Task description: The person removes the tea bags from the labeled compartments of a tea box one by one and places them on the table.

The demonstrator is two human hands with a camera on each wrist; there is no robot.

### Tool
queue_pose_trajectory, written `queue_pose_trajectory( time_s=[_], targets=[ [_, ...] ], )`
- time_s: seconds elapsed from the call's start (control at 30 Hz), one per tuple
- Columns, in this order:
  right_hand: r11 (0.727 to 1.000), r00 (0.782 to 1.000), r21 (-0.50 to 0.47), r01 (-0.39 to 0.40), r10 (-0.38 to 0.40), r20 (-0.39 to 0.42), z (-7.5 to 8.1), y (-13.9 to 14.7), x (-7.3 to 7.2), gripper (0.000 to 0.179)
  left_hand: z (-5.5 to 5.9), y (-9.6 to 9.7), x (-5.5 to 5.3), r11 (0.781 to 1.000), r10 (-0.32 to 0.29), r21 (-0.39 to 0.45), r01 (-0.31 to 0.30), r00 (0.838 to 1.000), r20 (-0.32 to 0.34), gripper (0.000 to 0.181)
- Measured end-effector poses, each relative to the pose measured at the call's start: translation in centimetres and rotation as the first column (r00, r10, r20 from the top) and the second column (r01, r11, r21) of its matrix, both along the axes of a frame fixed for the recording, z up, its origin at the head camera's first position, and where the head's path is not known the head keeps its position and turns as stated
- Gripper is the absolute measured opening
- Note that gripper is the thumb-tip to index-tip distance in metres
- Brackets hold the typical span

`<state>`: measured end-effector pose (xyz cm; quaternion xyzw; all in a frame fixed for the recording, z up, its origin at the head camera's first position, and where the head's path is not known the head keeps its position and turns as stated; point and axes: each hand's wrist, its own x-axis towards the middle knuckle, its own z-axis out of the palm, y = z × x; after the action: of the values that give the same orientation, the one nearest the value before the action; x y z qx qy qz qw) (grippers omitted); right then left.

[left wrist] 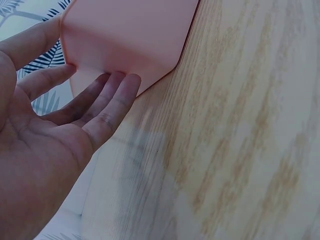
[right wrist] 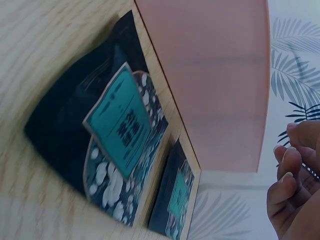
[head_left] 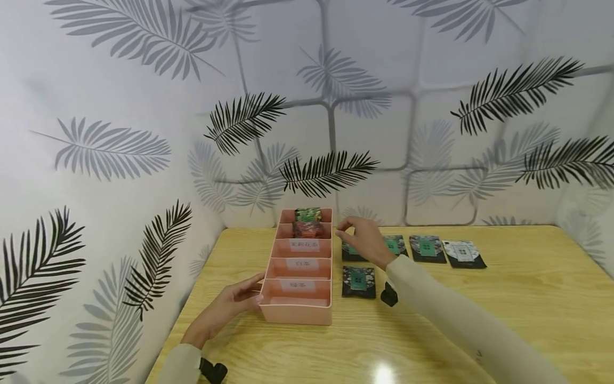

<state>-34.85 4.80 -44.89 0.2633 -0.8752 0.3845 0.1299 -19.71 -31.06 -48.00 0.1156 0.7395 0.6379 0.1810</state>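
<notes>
A pink divided box (head_left: pixel 297 314) stands on the table, with paper labels in its nearer compartments. My left hand (head_left: pixel 235 301) rests against the box's near left corner; in the left wrist view its fingers (left wrist: pixel 112 107) touch the pink wall. A green packet (head_left: pixel 308 215) lies in the farthest compartment, and a red packet (head_left: pixel 308 230) in the one before it. My right hand (head_left: pixel 366 240) hovers beside the box's far right edge. Its fingers (right wrist: pixel 282 192) are loosely bent, and nothing shows between them. Below it lies a black packet with a green label (head_left: pixel 358 281).
Along the back of the wooden table (head_left: pixel 523 298), a row runs right from the box: a partly hidden packet (head_left: pixel 352 255), two green-labelled packets (head_left: pixel 395 245) and a white-labelled packet (head_left: pixel 464 253). Leaf-patterned wall covering (head_left: pixel 374 133) borders the table's back and left.
</notes>
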Motion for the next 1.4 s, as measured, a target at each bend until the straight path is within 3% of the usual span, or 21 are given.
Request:
queue_pose_trajectory(
  time_s=[0.43,1.13,1.4],
  targets=[
    [0.999,1.0,0.02,-0.026,0.026,0.008,0.2,-3.7,-1.1,0.016,-0.3,0.2,0.0,1.0,0.003,0.014,-0.003,1.0,-0.011,0.059],
    [0.998,0.996,0.06,-0.009,0.003,0.094,-0.1,-5.2,-2.2,0.026,-0.2,0.0,-0.2,1.0,-0.011,0.012,0.011,1.0,-0.025,0.06],
    [0.995,0.998,0.094,-0.026,0.02,0.067,-0.3,-5.6,-2.4,0.012,-0.2,-0.2,0.0,1.0,-0.008,0.011,0.008,1.0,-0.024,0.06]
  ],
)
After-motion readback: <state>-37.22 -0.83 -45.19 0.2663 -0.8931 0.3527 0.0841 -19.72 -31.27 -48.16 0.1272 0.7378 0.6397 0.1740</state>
